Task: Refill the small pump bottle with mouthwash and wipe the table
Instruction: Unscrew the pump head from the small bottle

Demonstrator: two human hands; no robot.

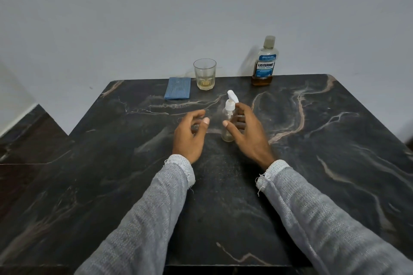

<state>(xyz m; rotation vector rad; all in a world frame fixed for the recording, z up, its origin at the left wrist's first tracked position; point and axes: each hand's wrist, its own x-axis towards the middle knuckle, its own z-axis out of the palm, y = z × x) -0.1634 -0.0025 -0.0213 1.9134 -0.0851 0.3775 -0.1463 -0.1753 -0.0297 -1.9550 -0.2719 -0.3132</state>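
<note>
Small clear pump bottle [228,121] standing upright near the middle of the dark marble table [335,140], long axis straight up, looks pretty much empty. White pump head [232,96] on top, nozzle pointing toward roughly 11 o'clock, away and a bit left.

Right hand [247,134] cupped around the bottle from the 3 o'clock side, fingers loosely curved, thumb tip in front of the glass. Can't really tell if it's actually gripping or just about touching; looks loose, not clamped.

Left hand [191,135] at the bottle's 9 o'clock, just beside it but apart, fingers relaxed and half curled, holding nothing. Grey knit sleeves [156,207] on both arms, cuffs a bit frayed.

Further back: Listerine Cool Mint mouthwash bottle [264,62] upright at about 1 o'clock from the pump bottle, right at the far edge, cap on, only a little amber liquid at the bottom. Drinking glass [205,73] at 11 o'clock, also at the far edge, a trace of yellowish liquid inside. Folded blue cloth [178,88] lying flat just left of the glass, near it. Plain grey wall [156,18] behind everything.
</note>
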